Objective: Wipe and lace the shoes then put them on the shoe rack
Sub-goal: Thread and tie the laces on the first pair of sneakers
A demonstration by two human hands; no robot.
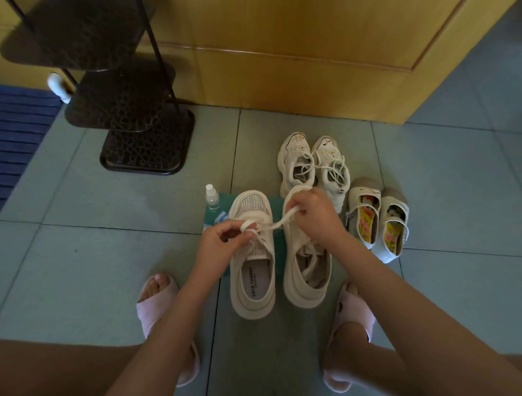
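Observation:
Two cream sneakers stand side by side on the floor tiles, the left one point(252, 276) and the right one point(306, 270). A flat white lace point(280, 222) stretches between my hands above them. My left hand point(225, 238) pinches a loop of that lace over the left sneaker's tongue. My right hand point(316, 216) grips the other end above the right sneaker's toe. A dark metal shoe rack point(123, 93) with several tiers stands at the back left.
A small clear spray bottle point(212, 197) and a teal cloth point(215, 213) lie just behind the left sneaker. Another white sneaker pair point(312, 165) and small strap shoes point(377, 222) sit to the right. A wooden cabinet point(307, 61) is behind, a blue mat point(9, 143) at left.

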